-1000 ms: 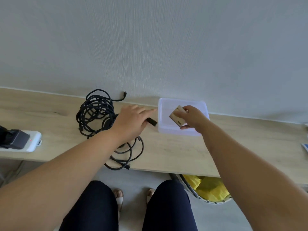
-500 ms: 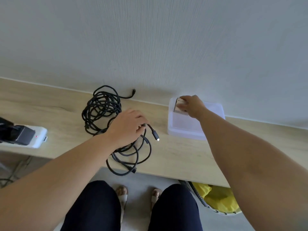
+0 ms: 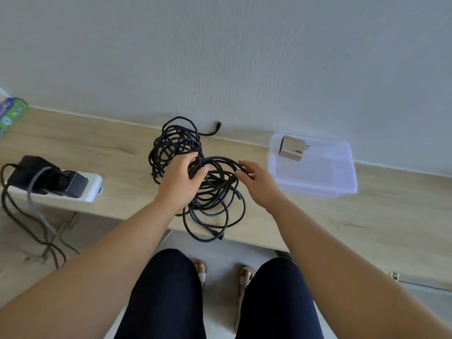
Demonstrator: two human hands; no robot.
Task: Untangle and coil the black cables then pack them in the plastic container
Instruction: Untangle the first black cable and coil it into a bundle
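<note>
Centre frame, I see my left hand (image 3: 179, 183) gripping the tangled black cables (image 3: 216, 183); my right hand (image 3: 260, 185) pinches one loop. The plastic container (image 3: 342, 172) sits right.

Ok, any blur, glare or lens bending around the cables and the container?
Head view: the black cables, the left hand and right hand read sharp; light is soft and even, with a faint shadow on the wall behind them; no hard glare on the plastic container; the wide lens bows the desk edge; the packet at far left is smeared.
</note>
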